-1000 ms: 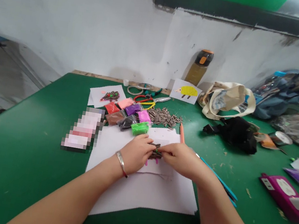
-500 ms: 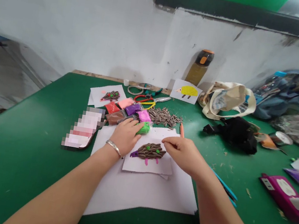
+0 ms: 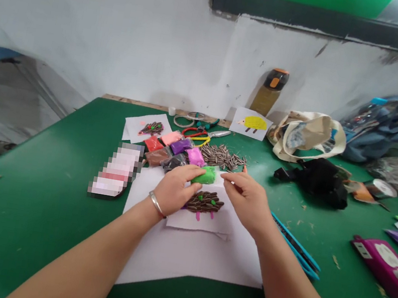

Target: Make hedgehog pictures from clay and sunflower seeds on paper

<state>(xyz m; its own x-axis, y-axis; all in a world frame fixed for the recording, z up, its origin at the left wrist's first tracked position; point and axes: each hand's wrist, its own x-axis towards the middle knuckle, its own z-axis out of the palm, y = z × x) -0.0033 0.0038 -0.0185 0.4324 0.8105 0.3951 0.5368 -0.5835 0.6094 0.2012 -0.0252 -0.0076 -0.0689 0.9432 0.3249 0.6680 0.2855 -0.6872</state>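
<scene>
My left hand (image 3: 176, 189) is closed on a small packet of green clay (image 3: 205, 175), with thumb and fingers at its left side. Just right of the packet, my right hand (image 3: 246, 195) has thumb and index finger pinched together; whatever may be between them is too small to make out. Below both hands lies a hedgehog picture (image 3: 205, 202), its body covered in dark seeds with green dabs and pink legs. My left hand covers its head end. The picture's card rests on larger white sheets (image 3: 188, 256).
Bags of coloured clay (image 3: 181, 146), a pile of striped seeds (image 3: 222, 156) and scissors (image 3: 220, 133) lie beyond my hands. A phone (image 3: 116, 170) is at left. Blue tweezers-like tools (image 3: 297, 247), a black cloth item (image 3: 321, 182) and a magenta case (image 3: 382, 263) are at right.
My left hand has taken hold of the green clay packet and brought it right, over the card's top edge. My right hand stays pinched, now close to the packet.
</scene>
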